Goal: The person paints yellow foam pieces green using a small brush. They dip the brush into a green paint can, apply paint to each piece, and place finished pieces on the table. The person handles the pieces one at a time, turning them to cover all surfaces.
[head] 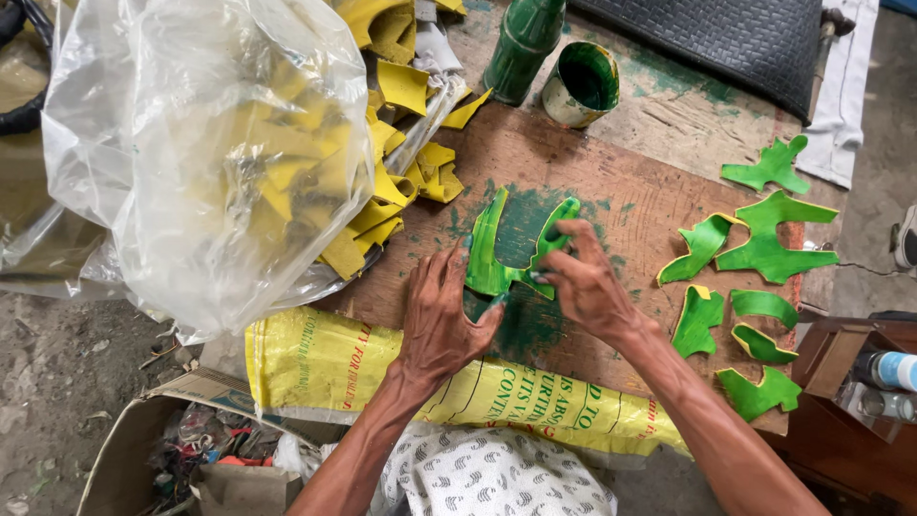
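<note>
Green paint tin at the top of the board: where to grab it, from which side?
Grip the paint tin by its outer wall, probably from its right. It stands upright and open, with wet green paint inside and on the rim, and the green bottle crowds its left. Keep fingers off the rim.

It was a rough, informal craft workshop at ground level: a paint-stained wooden work board (611, 191) carried a green-smeared paint tin (581, 84), a clear plastic bag of yellow cut pieces (205, 143) stood beside it, and green-painted cut shapes (764, 244) lay drying above bare dirt.
</note>
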